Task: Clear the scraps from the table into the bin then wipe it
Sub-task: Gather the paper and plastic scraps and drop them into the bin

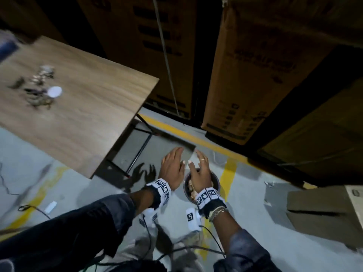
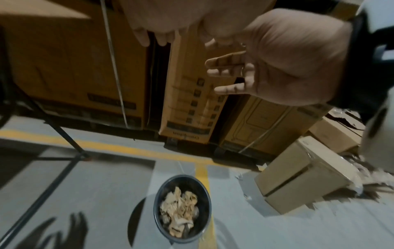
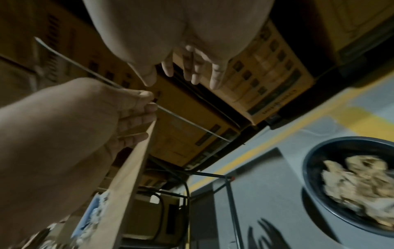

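Both hands, the left hand [image 1: 172, 165] and right hand [image 1: 200, 171], hang empty and spread-fingered over the bin [image 1: 216, 180], while remaining scraps [image 1: 39, 89] lie on the bench [image 1: 94, 107] up-left, nearer the left.

The bin [image 1: 215, 178] stands on the floor [image 1: 78, 183] to the right of the tabletop [image 1: 94, 107], with scraps [image 2: 180, 208] in it, more scraps [image 1: 39, 89] lying on the tabletop, and cardboard boxes [image 1: 255, 75] stacked behind both.
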Motion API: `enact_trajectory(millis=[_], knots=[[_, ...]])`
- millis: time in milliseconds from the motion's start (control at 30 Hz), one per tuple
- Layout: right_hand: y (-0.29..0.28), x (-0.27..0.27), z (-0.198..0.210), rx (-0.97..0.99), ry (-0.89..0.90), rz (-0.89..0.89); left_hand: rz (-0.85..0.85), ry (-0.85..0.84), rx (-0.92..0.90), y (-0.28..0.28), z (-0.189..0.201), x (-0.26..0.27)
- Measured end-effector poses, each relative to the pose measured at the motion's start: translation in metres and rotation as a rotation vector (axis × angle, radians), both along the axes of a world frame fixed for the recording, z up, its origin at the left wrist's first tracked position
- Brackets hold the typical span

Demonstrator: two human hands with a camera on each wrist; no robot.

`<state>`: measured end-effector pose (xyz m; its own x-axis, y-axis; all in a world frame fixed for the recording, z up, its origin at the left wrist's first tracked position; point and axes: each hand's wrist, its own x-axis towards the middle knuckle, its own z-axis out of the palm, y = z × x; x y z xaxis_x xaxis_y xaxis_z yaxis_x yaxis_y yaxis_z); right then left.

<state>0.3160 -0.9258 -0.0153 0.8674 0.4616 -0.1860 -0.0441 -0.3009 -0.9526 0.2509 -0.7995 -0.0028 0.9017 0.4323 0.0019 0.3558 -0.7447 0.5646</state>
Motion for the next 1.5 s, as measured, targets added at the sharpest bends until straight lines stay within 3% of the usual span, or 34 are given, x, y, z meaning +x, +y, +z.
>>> enact_trajectory(millis=[300, 700, 967, 1267, 1500], knots=[[0.068, -0.033, 0.070, 0.124, -0.016, 0.112, 0.228, -0.044, 0.027, 0.061, 0.065, -0.075], [0.210, -0.114, 0.122, 0.105, -0.269, 0.250, 0.363, -0.268, -0.049, 0.187, 0.090, -0.171], [0.336, -0.168, 0.111, 0.028, -0.411, 0.339, 0.412, -0.339, -0.063, 0.304, 0.091, -0.223], [0.458, -0.213, 0.099, 0.003, -0.289, 0.402, 0.513, -0.246, -0.044, 0.419, 0.086, -0.269], [0.548, -0.198, 0.066, 0.029, -0.243, 0.395, 0.531, -0.127, -0.020, 0.503, 0.074, -0.264]])
